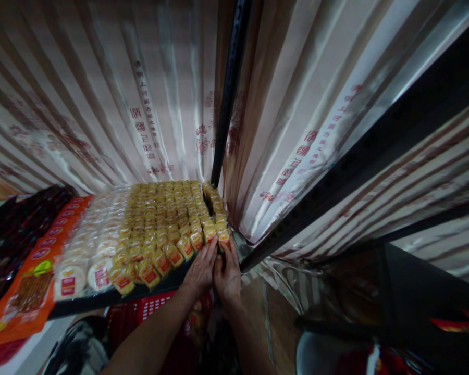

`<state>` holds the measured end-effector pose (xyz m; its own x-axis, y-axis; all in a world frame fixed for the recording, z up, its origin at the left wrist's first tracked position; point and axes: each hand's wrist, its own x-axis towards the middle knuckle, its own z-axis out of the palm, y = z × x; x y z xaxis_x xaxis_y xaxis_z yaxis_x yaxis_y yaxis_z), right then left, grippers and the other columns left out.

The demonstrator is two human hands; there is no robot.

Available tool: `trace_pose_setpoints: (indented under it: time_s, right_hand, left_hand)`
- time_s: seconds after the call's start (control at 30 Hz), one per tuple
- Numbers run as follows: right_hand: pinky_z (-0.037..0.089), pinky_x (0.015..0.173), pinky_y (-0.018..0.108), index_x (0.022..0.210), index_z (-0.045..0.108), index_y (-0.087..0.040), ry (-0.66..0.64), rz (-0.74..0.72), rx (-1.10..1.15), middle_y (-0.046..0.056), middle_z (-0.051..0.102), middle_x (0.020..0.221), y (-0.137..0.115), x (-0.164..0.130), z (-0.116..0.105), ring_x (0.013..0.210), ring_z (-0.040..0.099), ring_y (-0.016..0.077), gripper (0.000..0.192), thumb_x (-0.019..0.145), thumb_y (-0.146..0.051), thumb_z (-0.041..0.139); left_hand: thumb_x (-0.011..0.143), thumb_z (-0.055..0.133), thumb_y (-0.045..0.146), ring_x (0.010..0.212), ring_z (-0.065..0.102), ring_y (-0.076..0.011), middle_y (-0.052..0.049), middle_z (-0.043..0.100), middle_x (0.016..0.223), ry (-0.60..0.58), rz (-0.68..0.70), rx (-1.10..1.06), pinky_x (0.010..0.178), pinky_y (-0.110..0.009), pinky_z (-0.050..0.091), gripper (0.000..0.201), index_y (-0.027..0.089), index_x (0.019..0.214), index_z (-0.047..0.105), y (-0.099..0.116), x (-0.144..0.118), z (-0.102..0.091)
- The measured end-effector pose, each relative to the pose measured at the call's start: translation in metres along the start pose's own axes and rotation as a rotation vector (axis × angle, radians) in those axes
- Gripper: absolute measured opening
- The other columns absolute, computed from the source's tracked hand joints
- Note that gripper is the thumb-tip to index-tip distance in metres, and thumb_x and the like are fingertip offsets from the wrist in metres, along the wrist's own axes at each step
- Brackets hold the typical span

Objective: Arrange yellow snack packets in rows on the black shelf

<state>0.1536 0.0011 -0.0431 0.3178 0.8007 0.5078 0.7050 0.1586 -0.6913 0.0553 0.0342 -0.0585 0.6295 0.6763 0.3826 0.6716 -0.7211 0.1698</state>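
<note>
Yellow snack packs (168,219) fill the shelf (113,298); left hand (200,272) and right hand (227,275) press flat, unclenched, against the front row

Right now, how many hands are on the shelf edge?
2. The left hand and right hand sit side by side at the shelf's front right corner, touching the yellow snack packs. No other person's hands show.

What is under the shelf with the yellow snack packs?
Under the shelf a red basket shows, partly covered by the left hand and arm. Its contents cannot be seen.
</note>
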Motion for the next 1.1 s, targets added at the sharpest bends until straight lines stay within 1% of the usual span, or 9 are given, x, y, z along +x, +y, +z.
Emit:
trace_pose_setpoints:
  time_s: [0.07,0.17,0.27,0.37,0.5,0.67,0.83,0.97,1.1]
  right_hand:
    - [0.036,0.104,0.047,0.123,0.05,-0.01,0.003,-0.009,-0.006,0.017,0.037,0.14,0.002,-0.001,0.001,0.131,0.034,0.0246,0.04,0.088,-0.02,0.035]
    - [0.035,0.104,0.048,0.123,0.051,-0.01,0.023,-0.029,0.012,0.017,0.039,0.139,0.005,-0.004,0.003,0.13,0.035,0.0243,0.039,0.089,-0.023,0.036]
    - [0.036,0.103,0.047,0.123,0.05,-0.012,0.052,-0.014,0.049,0.016,0.04,0.139,0.007,-0.007,0.005,0.129,0.037,0.0235,0.038,0.09,-0.025,0.035]
    - [0.037,0.103,0.046,0.123,0.05,-0.012,0.057,0.004,0.051,0.015,0.039,0.139,0.008,-0.008,0.006,0.129,0.037,0.0231,0.039,0.091,-0.027,0.035]
    - [0.035,0.104,0.047,0.123,0.05,-0.011,0.036,-0.006,0.059,0.016,0.04,0.139,0.007,-0.008,0.004,0.13,0.036,0.0226,0.04,0.092,-0.028,0.033]
    - [0.033,0.105,0.045,0.125,0.049,-0.01,-0.003,0.028,0.088,0.016,0.039,0.14,0.007,-0.01,0.003,0.131,0.034,0.0211,0.042,0.093,-0.029,0.029]
    - [0.033,0.105,0.046,0.126,0.048,-0.012,-0.011,0.069,0.137,0.015,0.037,0.141,0.009,-0.011,0.003,0.131,0.033,0.0212,0.044,0.094,-0.033,0.026]
    - [0.033,0.105,0.046,0.127,0.046,-0.012,0.0,0.098,0.196,0.015,0.038,0.139,0.009,-0.01,0.002,0.13,0.035,0.021,0.045,0.094,-0.035,0.025]
    - [0.031,0.107,0.046,0.128,0.045,-0.013,0.04,0.151,0.249,0.014,0.039,0.138,0.01,-0.009,0.004,0.129,0.035,0.0207,0.044,0.094,-0.035,0.026]
  left_hand:
    - [0.093,0.026,0.018,0.135,0.025,-0.0232,-0.019,0.026,0.146,0.021,0.03,0.075,0.104,-0.039,0.036,0.045,0.005,0.136,0.031,0.0,-0.001,0.001]
    - [0.093,0.025,0.017,0.134,0.029,-0.0228,-0.02,0.033,0.142,0.037,0.027,0.135,0.103,-0.038,0.037,0.044,0.003,0.133,0.034,-0.001,-0.002,0.005]
    - [0.094,0.024,0.02,0.131,0.033,-0.0235,-0.021,0.042,0.136,0.047,0.003,0.133,0.101,-0.039,0.038,0.042,0.003,0.13,0.038,-0.001,-0.005,0.011]
    - [0.094,0.023,0.021,0.128,0.038,-0.0237,-0.019,0.046,0.133,0.031,-0.012,0.104,0.101,-0.041,0.039,0.042,0.006,0.13,0.038,-0.002,-0.007,0.014]
    - [0.094,0.023,0.02,0.123,0.043,-0.0238,-0.017,0.05,0.128,-0.001,-0.023,0.097,0.101,-0.04,0.038,0.041,0.006,0.129,0.039,-0.001,-0.008,0.012]
    - [0.093,0.027,0.02,0.124,0.042,-0.0232,-0.014,0.048,0.131,-0.029,-0.019,0.07,0.101,-0.039,0.037,0.042,0.011,0.132,0.038,0.0,-0.01,0.005]
    - [0.091,0.032,0.018,0.126,0.039,-0.0219,-0.011,0.048,0.133,-0.074,0.059,0.038,0.102,-0.036,0.036,0.042,0.014,0.133,0.039,0.0,-0.012,0.002]
    - [0.091,0.034,0.018,0.13,0.033,-0.0204,-0.01,0.046,0.135,-0.086,0.087,0.014,0.104,-0.035,0.034,0.045,0.014,0.135,0.035,0.002,-0.006,-0.003]
    - [0.091,0.033,0.021,0.131,0.033,-0.0198,-0.01,0.045,0.136,-0.103,0.089,-0.04,0.104,-0.035,0.034,0.046,0.014,0.136,0.034,0.005,0.003,-0.009]
